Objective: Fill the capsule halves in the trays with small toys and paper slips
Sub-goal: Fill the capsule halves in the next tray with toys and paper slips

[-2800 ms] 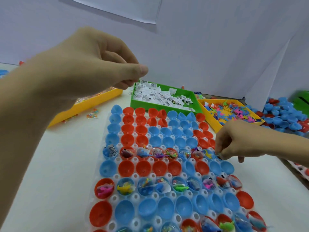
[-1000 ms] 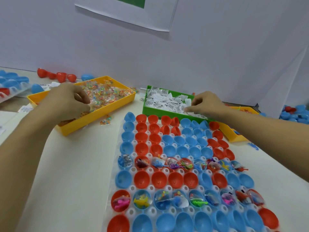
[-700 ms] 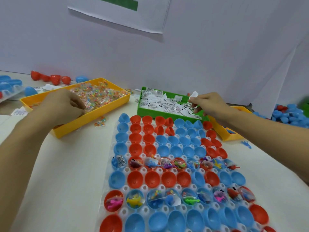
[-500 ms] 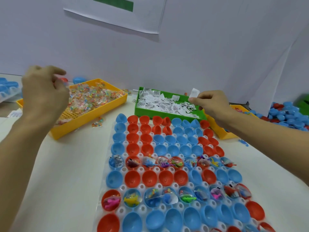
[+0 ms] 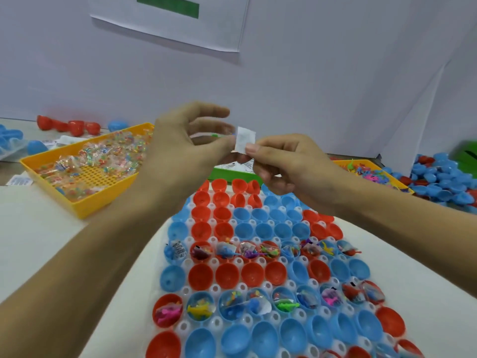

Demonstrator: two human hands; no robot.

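Capsule halves (image 5: 227, 276), red and blue, sit open side up in a clear tray (image 5: 184, 326) in front of the person; two rows already hold toys and slips, while the rows between and beyond them are bare. Far left, a yellow bin (image 5: 85, 208) holds small clear packets of coloured toys. Above the tray the left hand (image 5: 180, 148) pinches a clear toy packet (image 5: 219, 134) between thumb and forefinger, the other fingers loosely spread. Touching it, a white paper slip (image 5: 244, 139) is pinched by the right hand (image 5: 289, 164), likely so that toy and slip go into one half together. Behind the hands a green bin (image 5: 227, 174) holds more slips. Further right, another yellow bin (image 5: 402, 186) carries loose coloured toys, and spare capsule halves (image 5: 444, 177) lie heaped beside it.
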